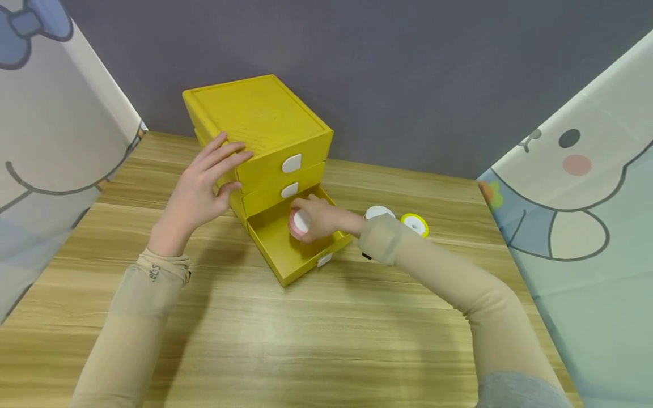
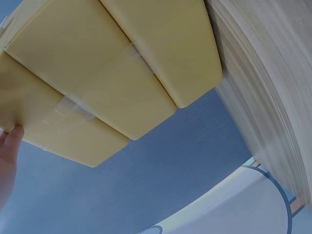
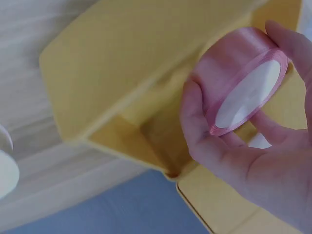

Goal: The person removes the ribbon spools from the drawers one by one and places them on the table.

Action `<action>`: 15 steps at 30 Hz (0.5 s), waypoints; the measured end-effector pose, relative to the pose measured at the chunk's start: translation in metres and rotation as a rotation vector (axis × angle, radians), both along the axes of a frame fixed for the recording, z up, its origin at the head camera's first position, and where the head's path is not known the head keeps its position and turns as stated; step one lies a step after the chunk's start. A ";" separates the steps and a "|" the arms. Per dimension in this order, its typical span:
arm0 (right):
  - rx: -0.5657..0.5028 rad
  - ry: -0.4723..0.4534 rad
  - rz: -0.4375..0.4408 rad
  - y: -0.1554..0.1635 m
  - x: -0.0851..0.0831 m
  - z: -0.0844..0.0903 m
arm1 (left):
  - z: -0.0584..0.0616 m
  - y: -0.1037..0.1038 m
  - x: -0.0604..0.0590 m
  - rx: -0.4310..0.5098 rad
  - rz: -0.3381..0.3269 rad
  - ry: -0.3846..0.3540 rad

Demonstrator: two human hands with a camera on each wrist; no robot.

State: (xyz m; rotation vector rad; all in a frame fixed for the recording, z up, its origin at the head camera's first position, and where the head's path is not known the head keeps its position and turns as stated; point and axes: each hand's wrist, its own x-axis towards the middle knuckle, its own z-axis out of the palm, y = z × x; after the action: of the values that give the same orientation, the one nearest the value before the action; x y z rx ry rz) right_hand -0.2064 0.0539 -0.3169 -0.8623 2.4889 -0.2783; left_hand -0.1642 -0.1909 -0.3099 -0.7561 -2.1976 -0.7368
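Observation:
A yellow three-drawer box [image 1: 255, 119] stands on the wooden table with its bottom drawer [image 1: 270, 241] pulled out. My right hand [image 1: 322, 218] reaches over that drawer and grips a roll of pink ribbon [image 3: 234, 63] with a white round label on its side. In the right wrist view the thumb and fingers curl round the roll's edge. My left hand [image 1: 199, 184] rests against the upper left side of the box, fingers extended over its top edge. The left wrist view shows a fingertip touching the yellow side wall [image 2: 97, 73].
Right of the drawer, on the table, lie a white-faced roll [image 1: 380, 211], partly hidden by my right sleeve, and a yellow-rimmed roll [image 1: 415, 225]. A grey wall [image 1: 388, 85] rises behind the box. Cartoon-printed panels [image 1: 576, 226] flank the table.

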 end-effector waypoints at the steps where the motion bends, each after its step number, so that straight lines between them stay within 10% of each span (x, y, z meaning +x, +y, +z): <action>1: -0.013 0.014 0.004 0.003 0.000 0.003 | 0.000 0.000 0.000 0.000 -0.001 0.000; 15: -0.301 0.093 -0.054 0.077 0.010 0.028 | -0.003 0.001 -0.001 0.019 -0.014 0.006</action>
State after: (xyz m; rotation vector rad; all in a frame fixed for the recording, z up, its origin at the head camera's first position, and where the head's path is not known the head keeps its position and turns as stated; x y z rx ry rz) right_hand -0.1965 0.1311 -0.2887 -0.9444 2.5996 -0.6593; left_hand -0.1649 -0.1903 -0.3130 -0.7642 -2.1786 -0.7603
